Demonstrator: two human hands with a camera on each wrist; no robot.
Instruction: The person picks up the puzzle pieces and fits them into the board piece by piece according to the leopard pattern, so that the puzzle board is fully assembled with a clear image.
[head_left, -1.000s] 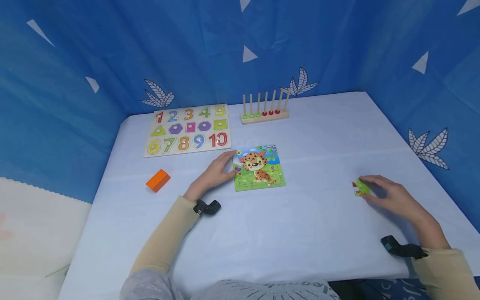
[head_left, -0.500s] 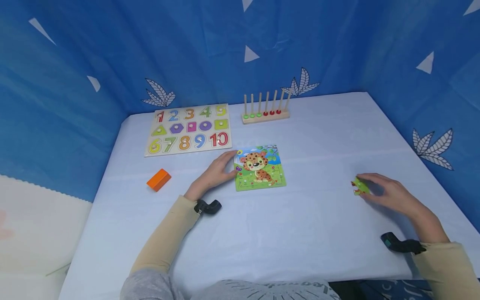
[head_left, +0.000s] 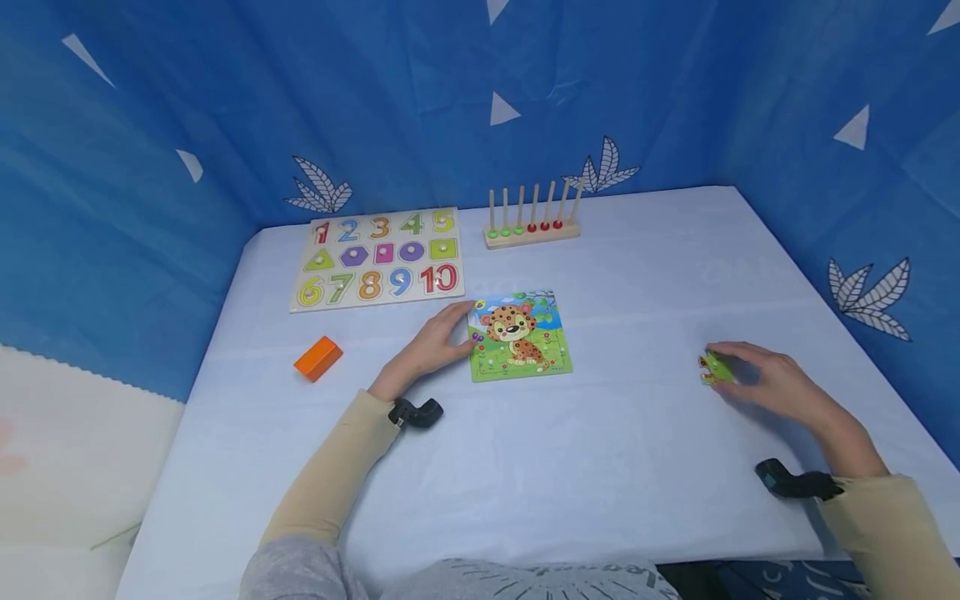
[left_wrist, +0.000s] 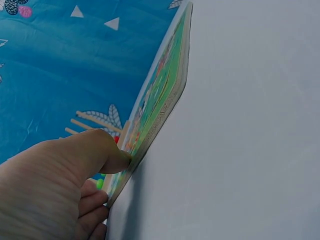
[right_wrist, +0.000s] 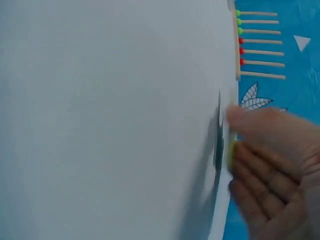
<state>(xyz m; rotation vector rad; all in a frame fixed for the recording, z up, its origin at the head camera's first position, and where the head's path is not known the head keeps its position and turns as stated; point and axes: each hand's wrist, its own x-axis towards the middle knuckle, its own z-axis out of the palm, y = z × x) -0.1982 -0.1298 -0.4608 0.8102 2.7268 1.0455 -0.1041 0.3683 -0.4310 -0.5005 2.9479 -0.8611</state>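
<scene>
A jigsaw puzzle board [head_left: 525, 350] with a cartoon leopard on green grass lies on the white tabletop. My left hand [head_left: 429, 343] holds it by its left side, index fingertip at the far left corner and thumb lower down. In the left wrist view the thumb [left_wrist: 117, 159] touches the board's edge. Far to the right, my right hand [head_left: 780, 383] pinches a small green jigsaw piece [head_left: 718, 367] with red marks between thumb and fingers. The piece looks blurred and mostly edge-on in the right wrist view, just above the cloth with a shadow beside it.
A wooden number and shape peg board [head_left: 378, 260] sits at the back left. Right of it stands a counting rack [head_left: 532, 237] with upright pegs and green and red beads. An orange block [head_left: 318, 359] lies at the left. Blue curtain [head_left: 420, 100] surrounds the back and sides.
My right hand has shifted slightly left and away from the body with the jigsaw piece, which has tilted. My left hand and the puzzle board have stayed in place.
</scene>
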